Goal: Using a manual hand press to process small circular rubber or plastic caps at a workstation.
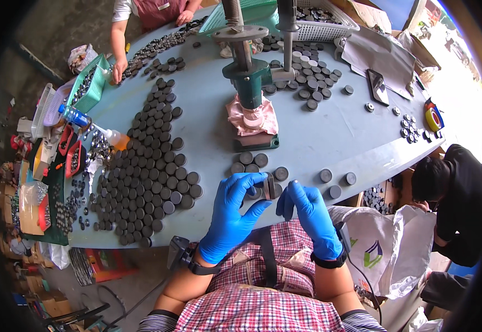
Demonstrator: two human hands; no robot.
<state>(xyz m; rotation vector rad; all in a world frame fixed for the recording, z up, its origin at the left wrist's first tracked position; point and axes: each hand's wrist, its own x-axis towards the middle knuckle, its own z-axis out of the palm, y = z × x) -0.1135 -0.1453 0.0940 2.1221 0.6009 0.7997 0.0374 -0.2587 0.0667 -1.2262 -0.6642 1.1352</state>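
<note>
In front of my body, my left hand (232, 213), in a blue glove, pinches a dark round cap (269, 187) on edge between thumb and fingers. Just to its right is my right hand (310, 213), also gloved in blue, its fingers drawn together. Whatever those fingers hold, if anything, is hidden. Several black caps lie flat on the table around my hands, among them a cap (281, 174) beyond the held one and a cap (334, 192) beside my right hand. Straight ahead stands a green hand press (249, 88) with pink cloth (252, 116) around its lower end.
A large spread of black caps (147, 177) covers the table's left. An orange-tipped bottle (113, 138) and green basket (88, 86) stand beyond. A phone (377, 87) and tape roll (433, 117) lie right. Co-workers are at far left (158, 14) and right (451, 205).
</note>
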